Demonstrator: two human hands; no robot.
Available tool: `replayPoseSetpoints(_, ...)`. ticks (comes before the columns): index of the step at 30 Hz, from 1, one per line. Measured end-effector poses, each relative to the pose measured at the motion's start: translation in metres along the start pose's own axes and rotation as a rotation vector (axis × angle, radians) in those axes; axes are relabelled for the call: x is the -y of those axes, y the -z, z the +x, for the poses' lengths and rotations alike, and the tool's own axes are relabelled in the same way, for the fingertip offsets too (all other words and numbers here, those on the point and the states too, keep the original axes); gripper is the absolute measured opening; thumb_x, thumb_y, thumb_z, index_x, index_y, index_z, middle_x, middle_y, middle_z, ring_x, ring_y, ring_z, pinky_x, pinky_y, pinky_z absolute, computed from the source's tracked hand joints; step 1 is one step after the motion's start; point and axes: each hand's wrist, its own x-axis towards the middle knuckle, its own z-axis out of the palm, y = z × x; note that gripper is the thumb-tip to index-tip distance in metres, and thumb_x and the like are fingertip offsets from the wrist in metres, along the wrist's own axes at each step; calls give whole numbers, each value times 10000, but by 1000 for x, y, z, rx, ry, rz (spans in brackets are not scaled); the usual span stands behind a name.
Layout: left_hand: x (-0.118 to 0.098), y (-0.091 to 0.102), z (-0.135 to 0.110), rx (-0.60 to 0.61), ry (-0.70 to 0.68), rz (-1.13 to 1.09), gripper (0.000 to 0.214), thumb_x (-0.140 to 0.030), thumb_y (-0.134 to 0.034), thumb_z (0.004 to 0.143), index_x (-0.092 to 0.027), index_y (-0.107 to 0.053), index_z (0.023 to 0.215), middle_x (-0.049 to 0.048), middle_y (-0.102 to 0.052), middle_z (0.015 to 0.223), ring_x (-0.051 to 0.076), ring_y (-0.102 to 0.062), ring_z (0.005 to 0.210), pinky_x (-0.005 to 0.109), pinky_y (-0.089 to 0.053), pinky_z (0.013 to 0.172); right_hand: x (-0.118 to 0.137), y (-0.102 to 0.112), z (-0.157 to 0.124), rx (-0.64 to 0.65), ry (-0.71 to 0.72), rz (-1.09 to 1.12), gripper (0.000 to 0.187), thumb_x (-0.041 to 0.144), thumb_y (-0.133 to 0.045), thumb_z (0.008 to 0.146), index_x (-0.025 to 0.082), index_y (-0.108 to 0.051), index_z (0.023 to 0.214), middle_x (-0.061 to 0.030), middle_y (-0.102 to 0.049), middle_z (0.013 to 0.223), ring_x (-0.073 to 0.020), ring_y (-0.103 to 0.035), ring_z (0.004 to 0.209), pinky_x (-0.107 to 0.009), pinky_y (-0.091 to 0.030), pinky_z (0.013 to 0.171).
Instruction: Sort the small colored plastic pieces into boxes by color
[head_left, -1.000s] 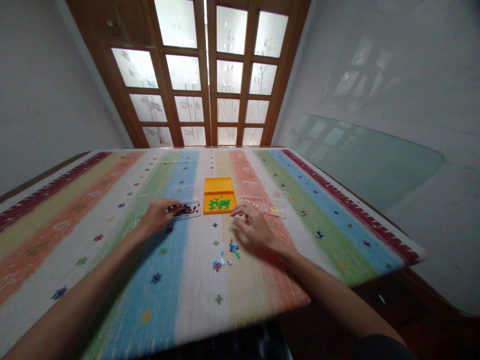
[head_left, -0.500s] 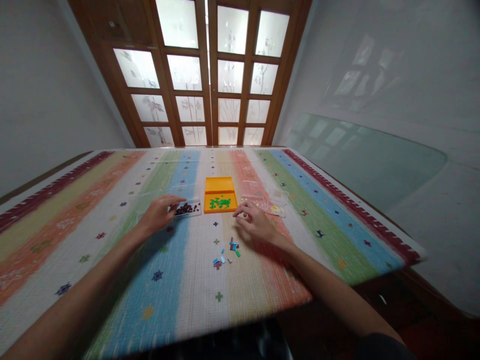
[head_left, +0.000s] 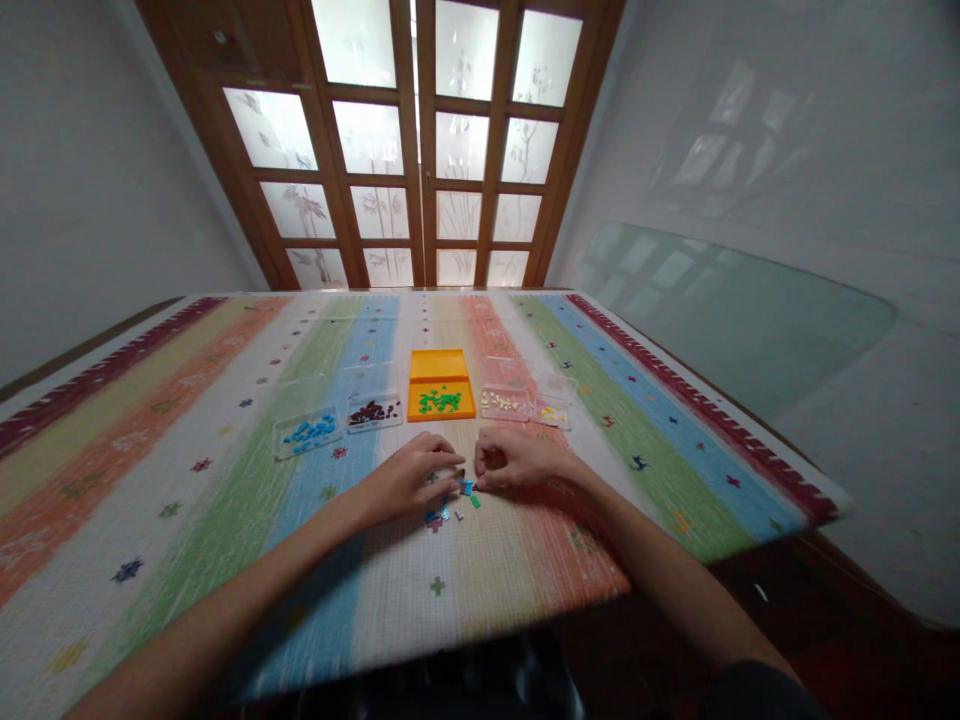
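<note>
Both my hands meet over a small heap of tiny coloured pieces [head_left: 454, 506] lying on the striped cloth. My left hand [head_left: 411, 480] has its fingers curled down, with the tips at the left side of the heap. From the right side my right hand [head_left: 517, 458] pinches its fingertips together just beside a small blue piece [head_left: 467, 487]. What either hand holds is too small to make out.
Beyond the hands stands a row of containers: a clear box of blue pieces [head_left: 306, 432], a clear box of dark red pieces [head_left: 373, 412], an orange tray [head_left: 439, 368] with green pieces, and two clear boxes of pale and yellow pieces [head_left: 504, 402] [head_left: 553, 412]. The table edge runs close on the right.
My left hand left the box of dark red pieces and came back to the heap. My right hand drew nearer and lower to the heap. The box of blue pieces is now uncovered.
</note>
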Motion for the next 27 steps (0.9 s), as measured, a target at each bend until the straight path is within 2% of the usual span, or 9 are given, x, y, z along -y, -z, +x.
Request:
replayPoseSetpoints(3, -5, -5, 4, 54, 27, 10, 220, -360, -639, 940, -196, -731, 1054, 95, -631, 1069, 232, -599, 1018, 362, -518, 898, -2, -1, 0, 45, 49, -15, 94, 222, -767, 782, 178, -711, 845, -2, -605, 828, -134, -550, 732, -239, -410, 642)
replayPoseSetpoints(8, -6, -9, 4, 80, 58, -1, 224, -358, -637, 942, -199, -728, 1073, 86, -608, 1046, 230, -585, 1016, 352, -506, 901, -3, -3, 2, 59, 83, -12, 79, 207, -754, 796, 171, -739, 865, -5, -606, 819, -131, -559, 730, -237, -417, 650)
replayPoseSetpoints(17, -2, -13, -2, -1, 37, -38, 182, -322, -630, 944, -219, -697, 1079, 84, -623, 1063, 229, -593, 1019, 369, -511, 905, 0, -4, 0, 24, 88, 23, 57, 159, -732, 761, 205, -722, 794, 11, -627, 767, -125, -556, 676, -232, -415, 604)
replayPoseSetpoints(27, -1, -10, -6, 3, -2, -56, 161, -241, -583, 952, -201, -696, 1060, 84, -685, 1033, 222, -613, 1005, 371, -511, 901, 4, -3, 0, 42, 36, 53, 47, 156, -724, 771, 186, -691, 785, 15, -621, 734, -117, -534, 645, -226, -404, 578)
